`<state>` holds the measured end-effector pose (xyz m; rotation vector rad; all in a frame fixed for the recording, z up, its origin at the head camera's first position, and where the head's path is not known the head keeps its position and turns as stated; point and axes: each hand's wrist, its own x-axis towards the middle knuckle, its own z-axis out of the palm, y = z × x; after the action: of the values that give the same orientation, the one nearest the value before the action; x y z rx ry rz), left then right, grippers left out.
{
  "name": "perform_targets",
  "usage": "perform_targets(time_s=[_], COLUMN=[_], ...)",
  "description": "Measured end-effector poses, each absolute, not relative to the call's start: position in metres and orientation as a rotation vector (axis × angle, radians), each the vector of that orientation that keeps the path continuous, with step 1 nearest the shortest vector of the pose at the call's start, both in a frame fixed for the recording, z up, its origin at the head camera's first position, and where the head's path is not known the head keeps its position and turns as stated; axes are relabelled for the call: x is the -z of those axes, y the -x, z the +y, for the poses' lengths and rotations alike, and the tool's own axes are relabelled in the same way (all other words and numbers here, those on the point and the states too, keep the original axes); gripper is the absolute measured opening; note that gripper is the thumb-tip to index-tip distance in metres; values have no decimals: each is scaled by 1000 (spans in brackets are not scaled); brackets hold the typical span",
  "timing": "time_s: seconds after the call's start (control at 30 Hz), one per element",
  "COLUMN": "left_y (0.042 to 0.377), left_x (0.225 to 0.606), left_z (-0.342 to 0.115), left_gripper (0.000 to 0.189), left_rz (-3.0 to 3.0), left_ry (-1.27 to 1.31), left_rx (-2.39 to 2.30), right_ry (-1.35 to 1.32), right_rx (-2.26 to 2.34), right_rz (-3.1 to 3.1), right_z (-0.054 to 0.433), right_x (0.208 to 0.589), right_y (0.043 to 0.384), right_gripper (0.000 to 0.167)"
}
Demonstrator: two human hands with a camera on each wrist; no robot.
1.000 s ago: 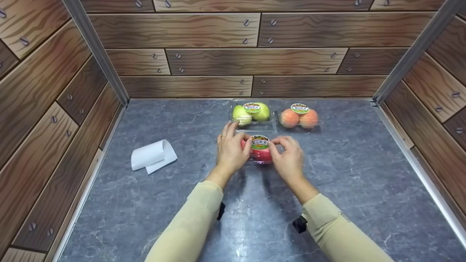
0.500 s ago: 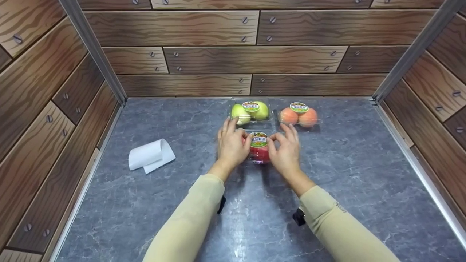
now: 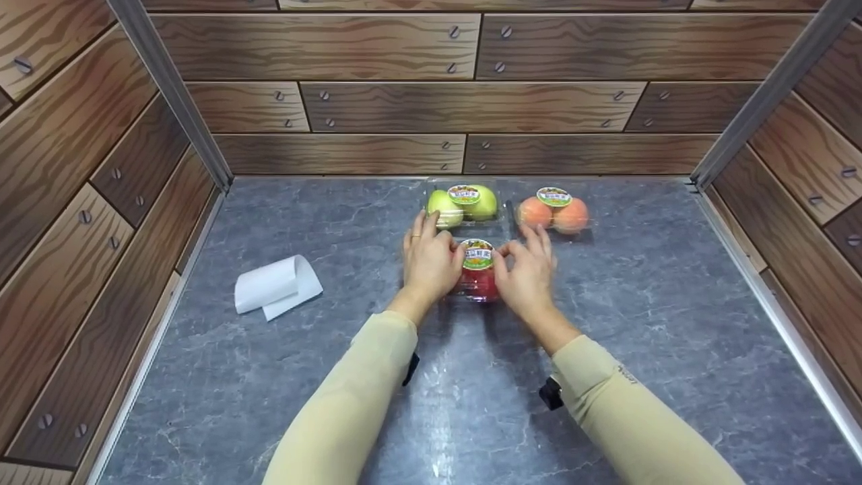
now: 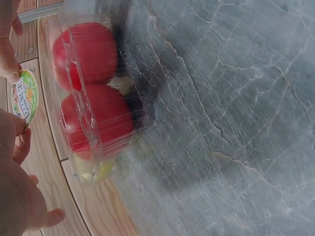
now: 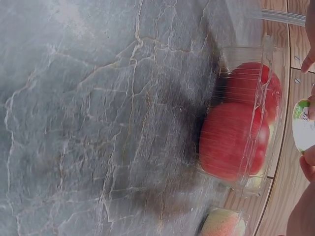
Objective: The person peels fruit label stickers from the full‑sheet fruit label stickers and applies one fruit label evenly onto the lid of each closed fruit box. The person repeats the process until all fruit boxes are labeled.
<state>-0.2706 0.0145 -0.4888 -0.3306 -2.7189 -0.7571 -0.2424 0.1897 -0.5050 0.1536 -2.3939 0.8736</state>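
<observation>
An oval fruit sticker with a green and white print is stretched between both hands, above a clear plastic box of red apples. My left hand pinches its left edge between thumb and index finger, the other fingers spread forward. On the opposite edge, my right hand pinches the sticker the same way. Both wrist views show a gap between the sticker and the lid. The sticker's pale back faces the right wrist view, and the apples sit side by side in the box there.
Behind the hands stand a clear box with green fruits and another with orange-pink fruits, each bearing an oval sticker. A curled white paper sheet lies to the left. Wood-patterned walls enclose the grey marbled table.
The sticker has shifted slightly away from me between the hands. My right hand's outer fingers have straightened forward. The head view has tilted down a little.
</observation>
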Motion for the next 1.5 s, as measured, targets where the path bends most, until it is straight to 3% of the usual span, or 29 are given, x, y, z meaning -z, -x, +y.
perform_targets(time_s=[1.5], left_y=[280], left_x=[493], left_z=[19], left_gripper=[26], left_rz=[-2828], left_ry=[314], left_rx=[595], right_ry=[-99], right_rx=[-798], right_rz=[-2505], right_z=[188], right_x=[513], right_y=[250], right_gripper=[16])
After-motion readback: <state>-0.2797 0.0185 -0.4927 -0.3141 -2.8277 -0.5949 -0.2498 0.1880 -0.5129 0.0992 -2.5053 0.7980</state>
